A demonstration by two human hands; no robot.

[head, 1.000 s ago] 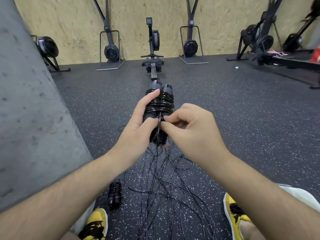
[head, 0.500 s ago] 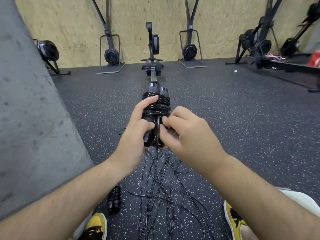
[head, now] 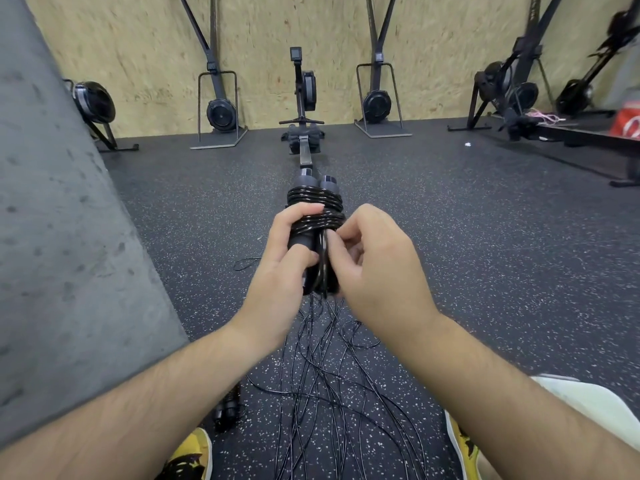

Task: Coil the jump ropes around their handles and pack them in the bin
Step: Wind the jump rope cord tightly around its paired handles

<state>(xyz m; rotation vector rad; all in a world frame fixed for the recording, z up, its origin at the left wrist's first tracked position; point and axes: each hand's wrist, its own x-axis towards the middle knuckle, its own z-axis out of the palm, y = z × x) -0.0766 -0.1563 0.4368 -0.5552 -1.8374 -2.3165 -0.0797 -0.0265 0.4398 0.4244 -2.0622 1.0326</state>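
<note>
A black jump rope bundle (head: 313, 206), two handles side by side with glossy rope coiled round their upper half, is held upright in front of me. My left hand (head: 282, 271) grips the handles from the left, thumb over the coils. My right hand (head: 375, 268) pinches the rope's loose end against the lower part of the handles. Below them, several loose black jump ropes (head: 332, 386) lie tangled on the floor between my feet. A second coiled bundle (head: 227, 408) lies on the floor by my left forearm, partly hidden. No bin is in view.
A grey concrete pillar (head: 59, 254) stands close on the left. Rowing machines (head: 301, 109) and ski trainers line the plywood wall at the back and the right side. My yellow shoes (head: 188, 459) stand on the speckled rubber floor.
The bundle and both hands have stayed in place. My right hand has worked the rope end lower along the handles, and my left thumb has shifted over the coils.
</note>
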